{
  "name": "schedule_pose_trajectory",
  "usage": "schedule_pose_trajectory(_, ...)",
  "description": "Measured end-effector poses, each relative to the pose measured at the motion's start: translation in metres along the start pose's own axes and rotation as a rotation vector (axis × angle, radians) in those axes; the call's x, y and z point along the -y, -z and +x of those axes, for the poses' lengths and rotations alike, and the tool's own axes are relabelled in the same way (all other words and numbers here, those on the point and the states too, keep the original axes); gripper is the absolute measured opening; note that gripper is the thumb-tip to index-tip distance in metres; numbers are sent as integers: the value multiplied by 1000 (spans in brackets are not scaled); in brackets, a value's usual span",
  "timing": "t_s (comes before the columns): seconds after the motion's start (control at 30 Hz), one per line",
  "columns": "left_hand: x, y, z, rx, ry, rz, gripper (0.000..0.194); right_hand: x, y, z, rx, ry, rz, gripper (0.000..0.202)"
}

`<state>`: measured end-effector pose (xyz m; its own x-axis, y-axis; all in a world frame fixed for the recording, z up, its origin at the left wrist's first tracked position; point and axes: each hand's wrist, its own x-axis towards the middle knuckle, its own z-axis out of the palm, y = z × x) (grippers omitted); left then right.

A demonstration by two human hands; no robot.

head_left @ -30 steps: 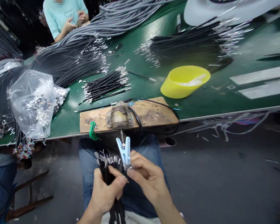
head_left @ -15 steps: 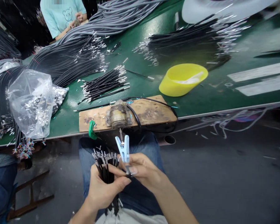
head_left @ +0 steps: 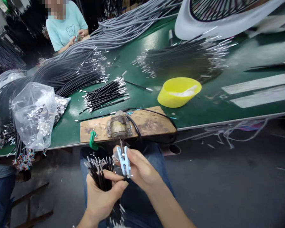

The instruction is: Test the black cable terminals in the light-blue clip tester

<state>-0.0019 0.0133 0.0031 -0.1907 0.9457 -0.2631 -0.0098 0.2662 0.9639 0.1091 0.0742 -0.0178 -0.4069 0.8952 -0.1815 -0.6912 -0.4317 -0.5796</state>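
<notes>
Two hands are at work below the counter [head_left: 142,115] edge: the left hand [head_left: 104,194] grips a black cable bundle [head_left: 101,177] — the right hand [head_left: 141,167] pinches the blue clip [head_left: 124,161].

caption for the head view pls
Left hand grips black cables while the right pinches a blue clothespin
</notes>
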Motion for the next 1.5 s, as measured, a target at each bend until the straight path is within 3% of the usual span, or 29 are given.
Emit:
schedule_pose_trajectory(0.2, 3, 0, -3, -26, 13, 22, 17, -10, 16, 4, 6, -68, 38, 42)
schedule_pose_trajectory(0.37, 6, 3, -7, 9, 54, 39, 20, -18, 44, -6, -106, 1, -93, 38)
schedule_pose_trajectory(0.47, 8, 6, -9, 63, 106, 58, 24, -19, 48, -22, -230, 143, -339, 27)
schedule_pose_trajectory(0.57, 9, 6, -9, 136, 172, 93, 30, -17, 36, -37, -322, 481, -723, 17)
schedule_pose_trajectory(0.67, 8, 3, -8, 170, 157, 140, 18, -14, 17, -44, -201, 753, -1110, 6)
schedule_pose_trajectory(0.73, 8, 1, -8, 164, 129, 160, 18, -12, 8, -43, -59, 757, -1209, 8)
schedule_pose_trajectory(0.83, 10, 0, -9, 97, 118, 158, 17, -11, 5, -40, -37, 698, -1145, 12)
schedule_pose_trajectory(1.03, 23, 2, -14, -13, 113, 68, 28, -34, 5, -41, -253, 625, -763, 25)
schedule_pose_trajectory(1.13, 27, 0, -16, 18, 139, 1, 37, -44, 2, -40, -240, 417, -427, 23)
schedule_pose_trajectory(1.27, 29, 0, -16, 99, 183, -69, 44, -40, -2, -36, -98, 100, -57, 28)
schedule_pose_trajectory(1.37, 27, 1, -14, 120, 193, -89, 42, -34, 1, -36, -138, 91, -68, 32)
schedule_pose_trajectory(1.5, 23, 1, -13, 136, 200, -97, 41, -28, 10, -41, -190, 338, -452, 23)
